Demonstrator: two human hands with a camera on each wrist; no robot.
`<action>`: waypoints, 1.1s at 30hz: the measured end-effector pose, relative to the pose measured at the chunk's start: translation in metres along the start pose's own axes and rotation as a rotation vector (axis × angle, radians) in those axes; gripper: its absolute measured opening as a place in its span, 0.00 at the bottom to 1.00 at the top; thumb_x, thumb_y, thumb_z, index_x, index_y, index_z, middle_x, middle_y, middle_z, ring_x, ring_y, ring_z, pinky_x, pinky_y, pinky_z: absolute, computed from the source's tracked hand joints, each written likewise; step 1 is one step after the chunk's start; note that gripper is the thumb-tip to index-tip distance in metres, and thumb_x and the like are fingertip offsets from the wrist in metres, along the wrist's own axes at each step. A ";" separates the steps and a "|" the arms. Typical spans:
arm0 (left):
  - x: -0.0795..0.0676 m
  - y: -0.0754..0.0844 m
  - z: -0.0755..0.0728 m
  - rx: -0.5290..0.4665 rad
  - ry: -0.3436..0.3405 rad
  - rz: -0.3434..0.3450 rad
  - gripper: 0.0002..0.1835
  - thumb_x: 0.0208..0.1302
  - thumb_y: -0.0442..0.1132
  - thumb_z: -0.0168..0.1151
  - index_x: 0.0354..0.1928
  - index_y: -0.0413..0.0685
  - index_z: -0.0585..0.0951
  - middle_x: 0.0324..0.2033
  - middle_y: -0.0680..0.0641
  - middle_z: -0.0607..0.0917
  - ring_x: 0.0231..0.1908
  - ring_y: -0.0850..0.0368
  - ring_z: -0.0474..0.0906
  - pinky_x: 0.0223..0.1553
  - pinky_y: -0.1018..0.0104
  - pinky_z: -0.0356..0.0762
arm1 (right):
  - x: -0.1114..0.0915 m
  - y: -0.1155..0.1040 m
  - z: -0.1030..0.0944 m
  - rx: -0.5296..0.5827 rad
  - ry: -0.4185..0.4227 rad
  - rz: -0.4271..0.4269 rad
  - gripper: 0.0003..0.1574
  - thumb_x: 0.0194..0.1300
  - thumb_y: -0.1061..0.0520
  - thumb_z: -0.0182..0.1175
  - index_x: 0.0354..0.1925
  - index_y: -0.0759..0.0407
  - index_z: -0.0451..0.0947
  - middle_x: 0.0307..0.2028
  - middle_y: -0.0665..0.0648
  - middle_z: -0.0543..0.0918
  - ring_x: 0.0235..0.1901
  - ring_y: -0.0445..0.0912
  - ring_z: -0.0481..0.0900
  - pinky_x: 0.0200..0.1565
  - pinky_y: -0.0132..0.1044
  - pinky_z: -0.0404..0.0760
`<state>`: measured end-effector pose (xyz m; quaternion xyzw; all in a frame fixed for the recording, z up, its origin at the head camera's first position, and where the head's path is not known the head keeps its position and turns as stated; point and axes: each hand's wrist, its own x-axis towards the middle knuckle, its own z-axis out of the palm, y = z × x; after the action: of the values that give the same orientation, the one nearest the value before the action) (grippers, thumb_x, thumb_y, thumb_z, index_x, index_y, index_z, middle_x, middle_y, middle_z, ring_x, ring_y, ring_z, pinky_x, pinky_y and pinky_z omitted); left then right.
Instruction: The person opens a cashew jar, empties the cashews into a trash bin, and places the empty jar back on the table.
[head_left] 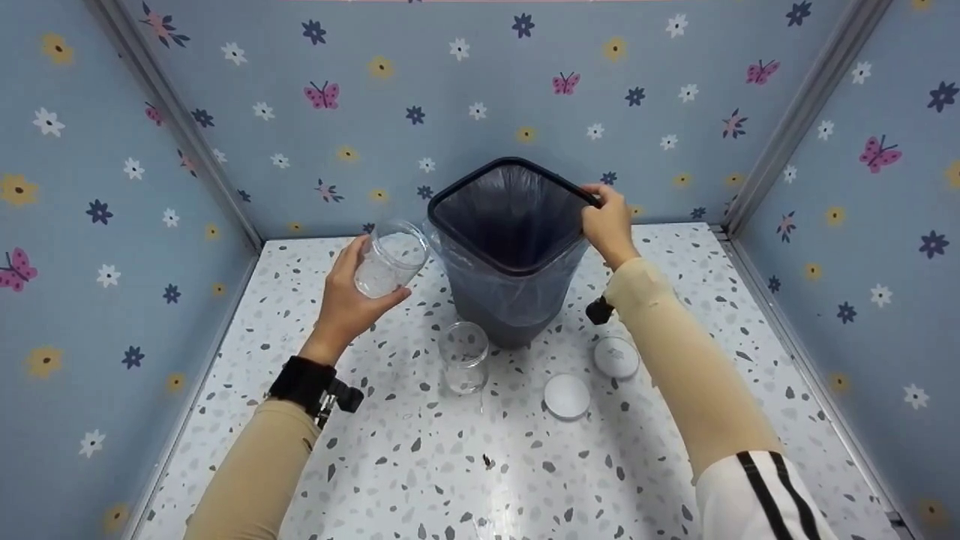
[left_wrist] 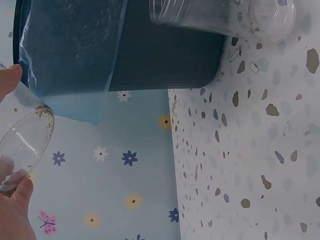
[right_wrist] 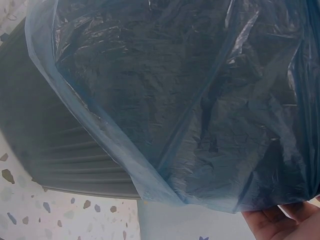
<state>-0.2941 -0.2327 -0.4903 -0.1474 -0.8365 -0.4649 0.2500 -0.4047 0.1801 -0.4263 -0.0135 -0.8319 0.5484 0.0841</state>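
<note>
My left hand [head_left: 349,292] holds a clear jar [head_left: 390,259] at a tilt, its mouth toward the bin and close to the rim's left corner. Dark specks cling around the base of this jar [left_wrist: 32,132] in the left wrist view. The fingers of my right hand [head_left: 609,225] grip the black rim of the trash bin [head_left: 480,266] at its right corner. A thin bluish bag [right_wrist: 200,100] lines the bin and folds down over its outside. Just in front of the bin, a second clear jar [head_left: 465,360] stands without a lid.
Two round white lids lie right of the standing jar: one lid [head_left: 567,397] nearer, the other lid [head_left: 616,357] by my right forearm. A small dark bit [head_left: 487,461] is on the speckled tabletop [head_left: 405,480]. Flowered panels [head_left: 450,90] enclose the back and sides.
</note>
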 end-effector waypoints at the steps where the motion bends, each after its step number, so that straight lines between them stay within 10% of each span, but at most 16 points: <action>1: -0.001 -0.001 0.000 -0.002 0.000 -0.010 0.56 0.50 0.39 0.89 0.79 0.32 0.67 0.72 0.31 0.76 0.70 0.35 0.75 0.71 0.40 0.76 | 0.000 0.000 0.000 0.002 0.001 -0.002 0.34 0.71 0.66 0.46 0.71 0.58 0.79 0.62 0.65 0.85 0.49 0.51 0.80 0.47 0.38 0.76; 33: -0.033 -0.023 0.013 -0.024 -0.044 -0.114 0.56 0.52 0.38 0.88 0.80 0.35 0.66 0.71 0.33 0.77 0.71 0.36 0.76 0.72 0.39 0.76 | 0.002 0.000 0.000 -0.017 0.003 -0.012 0.34 0.70 0.66 0.45 0.71 0.59 0.79 0.61 0.67 0.85 0.49 0.52 0.80 0.48 0.38 0.76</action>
<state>-0.2807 -0.2341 -0.5305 -0.1127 -0.8431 -0.4852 0.2027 -0.4063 0.1801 -0.4263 -0.0099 -0.8363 0.5409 0.0885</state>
